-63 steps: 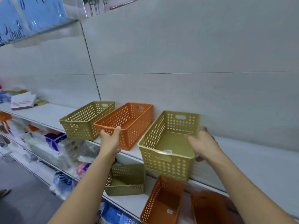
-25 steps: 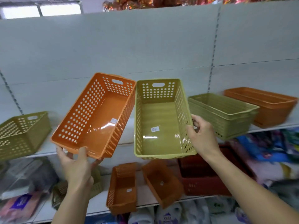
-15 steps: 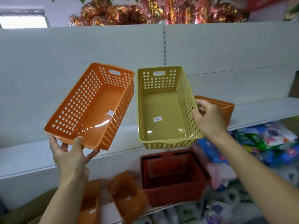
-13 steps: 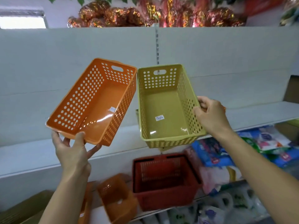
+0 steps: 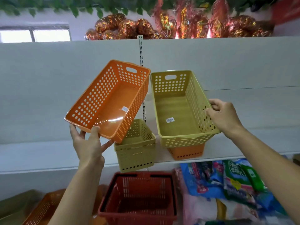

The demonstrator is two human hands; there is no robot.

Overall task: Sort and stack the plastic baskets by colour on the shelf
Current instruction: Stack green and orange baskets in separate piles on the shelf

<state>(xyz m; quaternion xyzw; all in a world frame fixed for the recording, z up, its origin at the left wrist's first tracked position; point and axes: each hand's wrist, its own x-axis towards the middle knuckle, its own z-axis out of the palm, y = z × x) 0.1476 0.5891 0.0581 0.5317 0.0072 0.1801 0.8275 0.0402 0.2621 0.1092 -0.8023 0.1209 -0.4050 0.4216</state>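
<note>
Spanning the whole scene from left to right, the long white metal shelf (image 5: 243, 143) carries two baskets near its middle: a stack of olive-green perforated plastic baskets (image 5: 136, 153) at the near edge, and to its right an orange perforated plastic basket (image 5: 186, 151) of which only the lower front shows. On the tier below stands a dark red plastic shopping basket (image 5: 139, 198), with soft printed packets (image 5: 227, 184) heaped to its right.

Two more baskets are in the air. The left hand (image 5: 88, 144) grips the near rim of a tilted orange perforated plastic basket with a cut-out handle (image 5: 110, 99), thumb over the edge and fingers curled beneath; it hangs above and left of the olive stack. The right hand (image 5: 224, 115) pinches the right wall of an olive-green perforated plastic basket with a cut-out handle (image 5: 180, 108), fingers hooked over the rim. That one hovers directly over the orange basket on the shelf, perhaps already touching it.

The colours are crossed: each held basket sits nearest the wrong pile. Lowering straight down would nest olive into orange. Each basket is also held at one edge only, so a slip could drop it, and the olive stack overhangs the shelf's near edge, where a knock might topple it.
</note>
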